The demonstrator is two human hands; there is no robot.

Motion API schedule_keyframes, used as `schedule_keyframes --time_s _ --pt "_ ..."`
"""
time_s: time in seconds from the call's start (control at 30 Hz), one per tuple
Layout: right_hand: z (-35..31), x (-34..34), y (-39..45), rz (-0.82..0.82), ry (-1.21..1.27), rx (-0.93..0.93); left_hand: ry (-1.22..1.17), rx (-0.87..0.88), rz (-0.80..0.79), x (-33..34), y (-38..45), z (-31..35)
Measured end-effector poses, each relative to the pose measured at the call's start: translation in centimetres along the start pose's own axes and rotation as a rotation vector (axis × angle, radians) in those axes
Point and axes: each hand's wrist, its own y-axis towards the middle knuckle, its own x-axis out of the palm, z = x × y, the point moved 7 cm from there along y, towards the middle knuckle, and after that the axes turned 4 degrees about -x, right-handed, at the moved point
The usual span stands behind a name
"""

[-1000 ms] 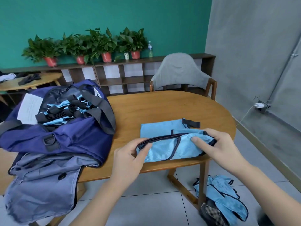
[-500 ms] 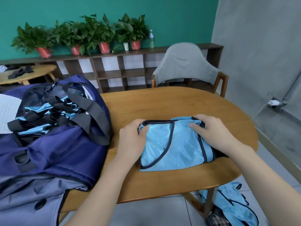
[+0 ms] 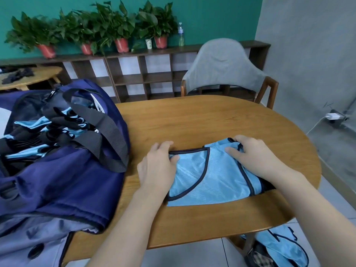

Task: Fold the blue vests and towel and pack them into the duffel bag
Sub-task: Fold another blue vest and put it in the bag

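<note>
Vest (image 3: 208,176) beside duffel bag (image 3: 63,170), seemingly unobstructed.

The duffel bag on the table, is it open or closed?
Open. The duffel bag gapes at its top, and blue vests with black trim show inside under the loose black handle strap.

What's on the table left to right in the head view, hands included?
Duffel bag → left hand → vest → right hand. Both hands grip the vest at its ends.
</note>
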Motion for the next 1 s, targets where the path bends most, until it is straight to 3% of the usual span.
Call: schedule_keyframes --time_s 0.13,0.23,0.33,0.43,0.5,0.6,0.7,0.9,1.0 --pt "-0.7 -1.2 -0.8 0.104 -0.065 -0.009 -0.072 0.35 -0.067 1.1 -0.2 1.5" --pt "-3.1 -2.7 -2.7 0.279 -0.191 -0.112 -0.091 0.477 -0.188 2.0 -1.1 2.2" --pt "-5.9 -1.9 -5.2 0.352 -0.069 -0.196 -0.073 0.447 -0.263 2.6 -1.2 1.8" --pt "-6.3 1.3 -6.7 0.153 -0.014 -0.073 -0.039 0.319 -0.288 2.7 -0.9 0.6" --pt "-5.4 3.0 -7.1 0.051 -0.148 0.006 -0.043 0.293 -0.256 2.3 -1.1 0.3" --pt "-3.7 2.6 -6.8 0.125 -0.309 0.034 -0.072 0.32 -0.192 1.5 -1.7 0.1" --pt "-2.0 1.9 -5.6 0.206 -0.198 -0.063 -0.112 0.388 -0.171 0.8 -2.7 -0.2" --pt "1.0 2.4 -4.5 0.002 -0.021 -0.069 -0.37 0.479 -0.289 -0.2 -6.3 1.0" --pt "0.6 1.8 -5.0 0.04 0.095 -0.115 -0.4 0.466 -0.338 -0.2 -7.1 1.4"
